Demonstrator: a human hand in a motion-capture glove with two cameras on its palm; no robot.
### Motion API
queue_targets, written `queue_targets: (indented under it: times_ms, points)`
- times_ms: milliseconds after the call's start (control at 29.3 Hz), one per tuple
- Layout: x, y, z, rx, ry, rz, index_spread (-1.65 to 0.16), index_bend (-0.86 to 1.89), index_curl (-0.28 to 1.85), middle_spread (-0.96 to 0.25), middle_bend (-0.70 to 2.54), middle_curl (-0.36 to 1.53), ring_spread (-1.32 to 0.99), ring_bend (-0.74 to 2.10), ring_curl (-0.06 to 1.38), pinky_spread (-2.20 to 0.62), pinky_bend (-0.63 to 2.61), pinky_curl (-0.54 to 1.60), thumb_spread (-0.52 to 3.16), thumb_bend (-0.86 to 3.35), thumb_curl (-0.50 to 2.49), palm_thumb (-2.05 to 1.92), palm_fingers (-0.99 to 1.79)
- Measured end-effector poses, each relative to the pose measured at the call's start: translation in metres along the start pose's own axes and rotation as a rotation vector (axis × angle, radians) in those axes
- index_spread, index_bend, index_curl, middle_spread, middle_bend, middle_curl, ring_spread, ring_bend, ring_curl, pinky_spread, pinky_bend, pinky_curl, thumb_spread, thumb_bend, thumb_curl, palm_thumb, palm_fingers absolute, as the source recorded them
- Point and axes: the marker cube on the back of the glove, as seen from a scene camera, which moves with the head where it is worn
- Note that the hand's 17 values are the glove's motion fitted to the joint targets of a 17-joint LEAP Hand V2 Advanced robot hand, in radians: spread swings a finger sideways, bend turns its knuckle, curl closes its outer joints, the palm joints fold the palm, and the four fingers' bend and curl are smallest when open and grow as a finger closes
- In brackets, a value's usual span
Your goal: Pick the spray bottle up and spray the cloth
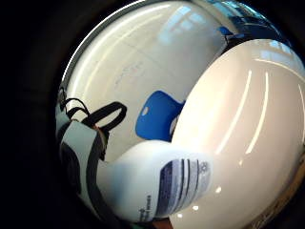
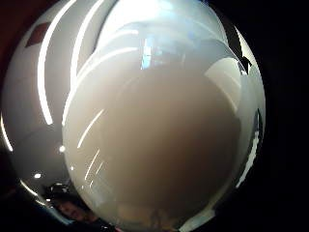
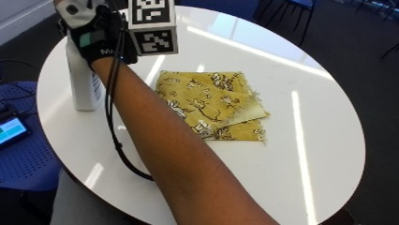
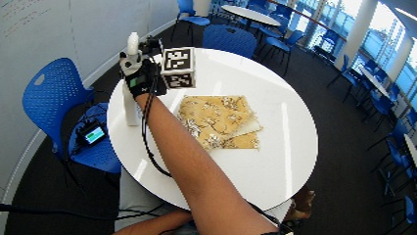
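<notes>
A white spray bottle [image 3: 84,89] stands near the left edge of the round white table [image 3: 299,140]. My gloved right hand [image 3: 93,28] is wrapped around its upper part, and the spray head [image 4: 133,43] pokes out above the glove [image 4: 140,73]. The bottle's labelled body [image 1: 157,186] runs down from the palm, and its white surface [image 2: 159,145] fills the thumb side palm view. A folded yellow patterned cloth [image 3: 212,103] lies flat in the middle of the table, to the right of the bottle and apart from it.
A blue chair [image 4: 49,93] stands left of the table, with a small lit device [image 4: 94,134] on its seat. More blue chairs [image 4: 228,39] and another table [image 4: 251,14] stand behind. Bare tabletop [image 4: 280,147] lies right of the cloth.
</notes>
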Motion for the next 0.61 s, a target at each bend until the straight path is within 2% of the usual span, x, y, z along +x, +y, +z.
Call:
queue_targets:
  times_ms: [409, 614]
  points:
    - [0.016, 0.017, 0.009, -0.109, 0.011, 0.105, -0.28, 0.24, 0.59, -0.19, 0.67, 0.54, -0.19, 0.68, 0.45, -0.26, 0.47, 0.42, 0.49, -0.05, 0.83, 0.87, 1.28]
    - [0.021, 0.014, 0.004, -0.137, 0.108, 0.081, -0.29, 0.19, 0.55, -0.18, 0.68, 0.52, -0.19, 0.64, 0.44, -0.14, 0.25, 0.37, 0.68, -0.06, 0.75, 0.77, 1.16]
